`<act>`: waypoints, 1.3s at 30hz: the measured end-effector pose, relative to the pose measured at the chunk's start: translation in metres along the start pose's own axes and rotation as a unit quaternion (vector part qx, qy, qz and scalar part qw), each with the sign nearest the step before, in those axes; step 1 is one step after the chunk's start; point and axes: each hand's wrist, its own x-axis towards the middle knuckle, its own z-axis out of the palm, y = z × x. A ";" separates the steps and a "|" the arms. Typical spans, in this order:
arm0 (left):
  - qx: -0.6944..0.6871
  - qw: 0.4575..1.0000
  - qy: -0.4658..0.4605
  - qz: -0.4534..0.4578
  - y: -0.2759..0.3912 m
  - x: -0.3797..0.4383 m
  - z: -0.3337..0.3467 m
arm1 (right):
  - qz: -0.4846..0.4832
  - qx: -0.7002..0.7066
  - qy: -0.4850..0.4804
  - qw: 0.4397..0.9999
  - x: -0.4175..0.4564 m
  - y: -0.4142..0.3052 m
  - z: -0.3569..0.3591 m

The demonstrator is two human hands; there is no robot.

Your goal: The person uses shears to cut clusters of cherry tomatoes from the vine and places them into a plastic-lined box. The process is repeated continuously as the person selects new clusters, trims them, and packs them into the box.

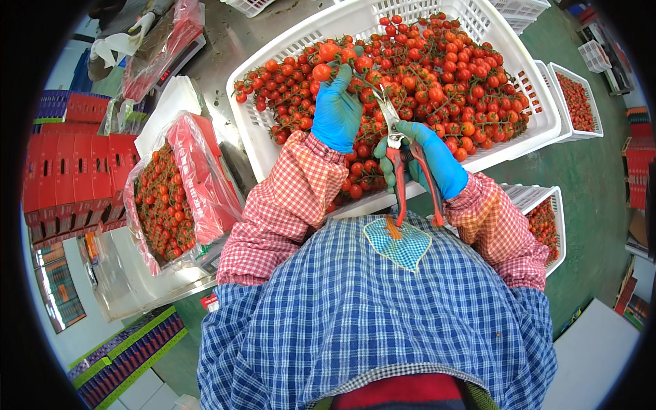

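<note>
My left hand point(338, 110), in a blue-green glove, holds up a truss of red cherry tomatoes point(328, 52) over a white plastic crate point(246, 138). In my right hand point(430, 154), gloved the same way, is a pair of pruning shears point(397, 146) with red handles. The shears' blades point up and left, close to the tomatoes beside my left hand. Their tips look slightly parted; whether a stem lies between them I cannot tell. Loose trusses of cherry tomatoes point(446, 77) fill much of the crate beneath both hands.
To the left, a red carton point(200, 169) lined with clear plastic holds tomatoes on the metal table point(225, 41). Behind it stand several red cartons point(66, 174). Another person's white-gloved hand point(143, 25) is at upper left. More tomato crates point(597, 110) stand at right.
</note>
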 end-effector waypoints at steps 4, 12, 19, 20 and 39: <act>0.051 0.998 -0.006 0.034 -0.008 -0.005 0.008 | -0.024 0.054 -0.006 0.998 0.002 0.012 0.001; 0.064 0.997 -0.029 0.033 -0.028 -0.014 -0.002 | -0.042 0.166 0.022 0.985 0.010 0.031 0.000; -0.075 0.974 0.212 -0.025 -0.021 -0.022 0.035 | -0.057 0.218 -0.009 0.974 -0.002 0.035 -0.005; -0.118 0.973 0.197 -0.018 -0.010 -0.022 0.033 | -0.101 0.248 0.016 0.963 -0.002 0.030 -0.008; 0.711 0.652 0.098 -0.245 0.374 -0.184 -0.165 | -0.213 0.075 0.150 0.963 0.044 -0.009 0.054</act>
